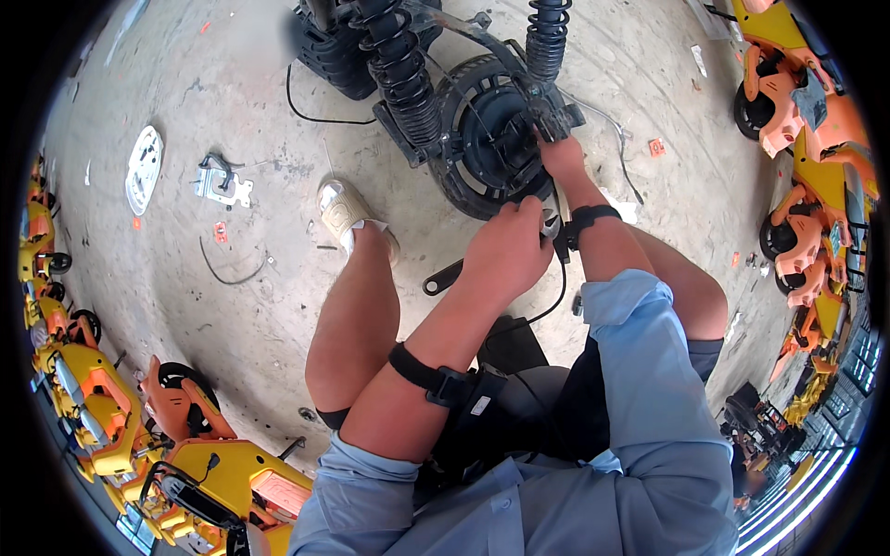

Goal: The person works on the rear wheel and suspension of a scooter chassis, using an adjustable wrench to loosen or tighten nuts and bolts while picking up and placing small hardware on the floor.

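Note:
My left hand (508,243) is closed round an adjustable wrench (443,278). Its dark handle, with a hole at the end, sticks out to the left of the fist, and a bit of the metal head shows by the fingers. Beyond it is a black wheel (456,183) with a round dark hub (496,139). At the wheel's right side my right hand (565,162) is curled against a dark bracket (553,119) below the right coil-spring shock absorber (547,42); its fingertips are hidden. Another shock absorber (400,79) stands at left. A black cable (556,301) hangs beside my hands.
Left on the concrete floor lie a white oval plate (145,171), a metal bracket (222,185) and a curved black hose (232,281). A thin cable (623,148) lies right of the wheel. Yellow-and-orange scooters (93,398) line the left; more scooters (788,93) line the right.

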`<state>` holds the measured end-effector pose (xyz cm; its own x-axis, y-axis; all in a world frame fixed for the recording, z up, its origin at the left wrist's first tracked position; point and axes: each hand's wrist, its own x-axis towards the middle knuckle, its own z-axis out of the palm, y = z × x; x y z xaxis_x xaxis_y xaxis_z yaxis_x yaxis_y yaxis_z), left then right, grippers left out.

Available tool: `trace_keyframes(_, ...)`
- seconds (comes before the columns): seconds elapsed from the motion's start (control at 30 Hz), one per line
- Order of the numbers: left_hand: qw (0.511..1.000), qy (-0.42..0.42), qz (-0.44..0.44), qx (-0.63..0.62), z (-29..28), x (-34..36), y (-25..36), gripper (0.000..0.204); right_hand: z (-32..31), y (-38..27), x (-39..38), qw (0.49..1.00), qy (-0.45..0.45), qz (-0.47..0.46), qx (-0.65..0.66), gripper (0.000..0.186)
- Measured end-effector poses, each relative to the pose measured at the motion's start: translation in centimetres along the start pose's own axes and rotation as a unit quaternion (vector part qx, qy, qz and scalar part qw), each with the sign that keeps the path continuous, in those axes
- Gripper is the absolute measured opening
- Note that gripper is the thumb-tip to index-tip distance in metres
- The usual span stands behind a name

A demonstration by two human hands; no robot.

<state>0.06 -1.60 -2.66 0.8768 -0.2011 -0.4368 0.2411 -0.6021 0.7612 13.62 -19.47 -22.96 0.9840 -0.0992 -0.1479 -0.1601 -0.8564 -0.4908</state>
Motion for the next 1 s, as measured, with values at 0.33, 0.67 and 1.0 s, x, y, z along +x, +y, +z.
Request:
trace_keyframes(0.33,1.0,0.011,0.009,-0.009,-0.4,-0.2,0.4,0.027,0.1,2.0,-1.5,0.98,-0.053,0.107,0.16,0.049)
trace_keyframes(0.67,0.998,0.042,-0.047,0.021,-1.3,-0.3,-1.4,0.029,7.3,10.3,-13.6,0.756,-0.12,0.478,0.432,0.034)
trace_keyframes(1.0,0.993,-0.03,-0.057,0.104,-0.1,0.1,-1.7,0.033,6.6,9.4,-13.1,0.789,-0.184,0.416,0.413,0.028)
